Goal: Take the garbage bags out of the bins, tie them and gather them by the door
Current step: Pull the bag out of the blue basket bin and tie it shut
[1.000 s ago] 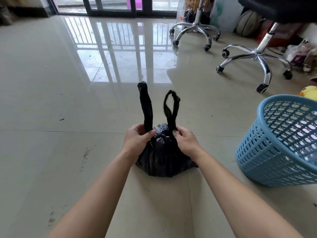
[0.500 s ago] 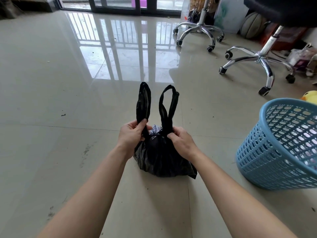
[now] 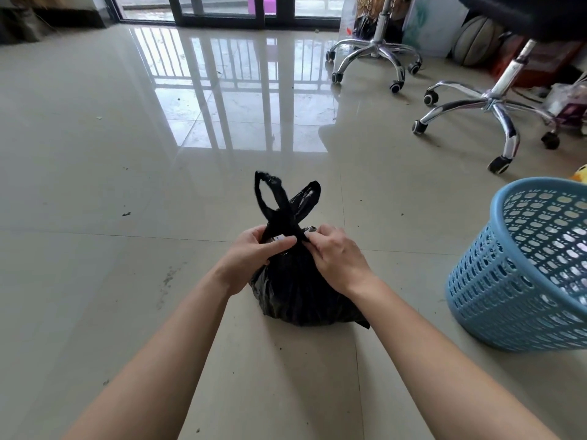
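Item one: a black plastic garbage bag (image 3: 295, 290) sits bulging on the glossy beige tiled floor (image 3: 95, 160). Its film is opaque, so the contents cannot be identified. Its two loop handles (image 3: 268, 192) stand crossed above the neck. The left hand (image 3: 251, 258) has its grip closed on the handles at the crossing, with the thumb laid across them. The right hand (image 3: 336, 258) pinches the same crossing from the other side, fingers curled.

Item two: a blue perforated plastic bin (image 3: 521, 271) stands near the bag on the right, apart from it. Its perforated inner wall is in view.

The floor carries scattered specks and smudges. Two chrome five-star chair bases (image 3: 489, 106) stand further back on the right. A dark-framed glass sliding door (image 3: 222, 7) closes the far end.
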Tool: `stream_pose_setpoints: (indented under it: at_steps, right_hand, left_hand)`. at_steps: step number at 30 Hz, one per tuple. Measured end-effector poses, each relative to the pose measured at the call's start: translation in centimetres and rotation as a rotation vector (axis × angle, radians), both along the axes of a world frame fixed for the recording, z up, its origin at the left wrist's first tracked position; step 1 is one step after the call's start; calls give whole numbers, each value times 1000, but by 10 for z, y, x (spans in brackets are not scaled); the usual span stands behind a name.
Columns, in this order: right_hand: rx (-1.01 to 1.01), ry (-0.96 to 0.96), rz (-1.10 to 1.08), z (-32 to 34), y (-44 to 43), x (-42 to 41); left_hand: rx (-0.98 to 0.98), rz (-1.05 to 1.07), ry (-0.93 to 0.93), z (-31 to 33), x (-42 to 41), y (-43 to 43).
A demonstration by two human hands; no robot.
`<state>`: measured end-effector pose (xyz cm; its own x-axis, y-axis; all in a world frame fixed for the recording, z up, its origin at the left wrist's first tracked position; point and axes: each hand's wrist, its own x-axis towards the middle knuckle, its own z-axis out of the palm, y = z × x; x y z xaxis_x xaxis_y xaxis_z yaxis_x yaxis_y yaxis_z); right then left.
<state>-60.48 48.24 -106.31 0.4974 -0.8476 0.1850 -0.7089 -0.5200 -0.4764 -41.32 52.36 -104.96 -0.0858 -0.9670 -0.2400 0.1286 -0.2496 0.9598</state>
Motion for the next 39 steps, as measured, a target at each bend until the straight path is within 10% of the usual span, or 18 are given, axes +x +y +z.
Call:
stream_pose_setpoints:
  at_steps: [4, 12, 18, 27, 39]
  right_hand:
    - [-42, 0, 85, -3, 3, 1]
    - [858, -705, -270, 18, -8, -1]
    - [839, -986, -371, 42, -28, 1]
    - [1044, -1532, -407, 47, -20, -2]
    - [1115, -1305, -88, 49, -14, -4]
  left_hand:
    - [-5, 71, -13, 1, -4, 1]
    - [94, 56, 42, -3, -2, -2]
    - [103, -81, -20, 11, -8, 0]
    - [159, -119, 390, 13, -2, 2]
    - [164, 38, 141, -1, 3, -1]
